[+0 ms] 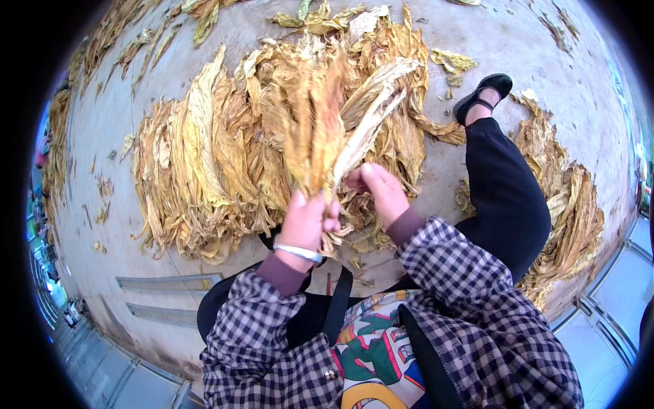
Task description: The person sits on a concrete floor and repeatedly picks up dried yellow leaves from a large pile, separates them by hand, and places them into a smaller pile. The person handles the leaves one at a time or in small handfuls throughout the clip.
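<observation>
My left hand (301,222), with a pale band at the wrist, grips a bundle of dried yellow-brown leaves, likely tobacco (311,128), by the stem end. The bundle fans upward and is blurred. Close by on the right is my right hand (384,191), its fingers curled beside the stem end of a pale dried leaf (365,133). Whether those fingers pinch anything is unclear. Beneath and behind both hands lies a wide heap of dried leaves (189,158), laid side by side on the concrete floor (102,179).
Another leaf pile (567,220) lies to the right, beyond my outstretched leg (503,179). More leaves (112,30) are heaped at the upper left. Loose scraps, including a yellow leaf (452,60), dot the floor. Slotted grates (168,282) are set at the lower left.
</observation>
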The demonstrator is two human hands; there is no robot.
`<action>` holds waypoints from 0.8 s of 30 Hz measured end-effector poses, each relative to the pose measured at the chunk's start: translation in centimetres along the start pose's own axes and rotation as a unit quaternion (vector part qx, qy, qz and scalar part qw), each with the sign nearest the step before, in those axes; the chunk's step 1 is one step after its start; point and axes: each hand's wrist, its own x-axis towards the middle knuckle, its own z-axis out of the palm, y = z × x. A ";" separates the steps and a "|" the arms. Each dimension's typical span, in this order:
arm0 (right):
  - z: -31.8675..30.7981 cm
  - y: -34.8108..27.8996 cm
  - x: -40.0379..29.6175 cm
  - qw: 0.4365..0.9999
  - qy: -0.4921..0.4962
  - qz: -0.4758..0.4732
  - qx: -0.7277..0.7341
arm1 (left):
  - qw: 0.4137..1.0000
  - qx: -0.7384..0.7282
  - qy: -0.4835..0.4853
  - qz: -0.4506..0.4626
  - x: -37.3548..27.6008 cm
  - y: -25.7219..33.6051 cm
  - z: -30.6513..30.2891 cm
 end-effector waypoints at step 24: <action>-1.3 2.1 16.1 0.979 0.089 0.069 -0.170 | 0.959 -0.222 0.089 0.152 1.2 6.7 -5.3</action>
